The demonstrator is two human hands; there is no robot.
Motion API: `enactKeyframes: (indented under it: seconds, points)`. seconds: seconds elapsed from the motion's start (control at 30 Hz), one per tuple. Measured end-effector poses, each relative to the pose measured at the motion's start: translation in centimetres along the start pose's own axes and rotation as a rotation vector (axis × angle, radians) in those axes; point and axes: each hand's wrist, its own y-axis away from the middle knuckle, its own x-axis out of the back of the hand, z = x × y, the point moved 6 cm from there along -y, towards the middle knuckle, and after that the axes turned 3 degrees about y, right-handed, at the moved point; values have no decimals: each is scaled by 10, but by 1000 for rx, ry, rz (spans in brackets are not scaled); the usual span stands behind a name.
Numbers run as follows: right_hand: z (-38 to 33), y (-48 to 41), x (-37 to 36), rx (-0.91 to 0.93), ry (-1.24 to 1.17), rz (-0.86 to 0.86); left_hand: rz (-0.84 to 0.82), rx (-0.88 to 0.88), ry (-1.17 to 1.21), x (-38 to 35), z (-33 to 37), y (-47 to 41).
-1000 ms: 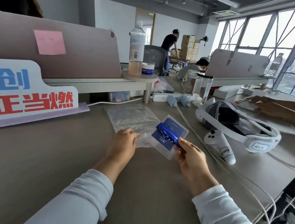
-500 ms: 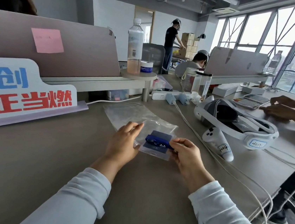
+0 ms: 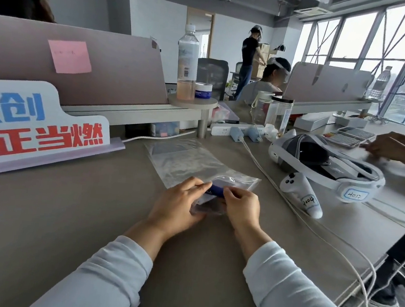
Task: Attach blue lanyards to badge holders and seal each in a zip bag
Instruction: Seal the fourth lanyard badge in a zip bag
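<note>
The two hands have drawn closer together, and the folded blue fabric lanyard (image 3: 216,190) with its clear plastic badge holder (image 3: 206,207) now lies low inside the crinkled clear zip bag (image 3: 190,162) on the grey tabletop (image 3: 76,214). The left hand (image 3: 178,204) and right hand (image 3: 242,206) each hold a narrow grip, pinching the bag's near end over the lanyard. A white headset (image 3: 326,167) and white controller (image 3: 300,193) rest to the right.
</note>
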Motion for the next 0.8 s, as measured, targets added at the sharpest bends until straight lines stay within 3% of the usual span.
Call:
enactKeyframes:
  seconds: [0.2,0.37,0.47,0.63,0.73,0.8]
  points:
    - [-10,4,-17,139,413,-248,-96,68,58,4,-8,9]
    - [-12,7,-28,281,807,-311,-160,75,98,2,-19,17]
    - [-15,13,-30,355,878,-326,-141,106,128,6,-25,20]
    - [-23,26,-6,463,758,-101,-89,170,208,9,-32,23]
    - [-46,45,8,754,640,135,-60,175,239,11,-36,24]
    - [-54,58,0,982,644,136,-37,111,258,13,-36,26]
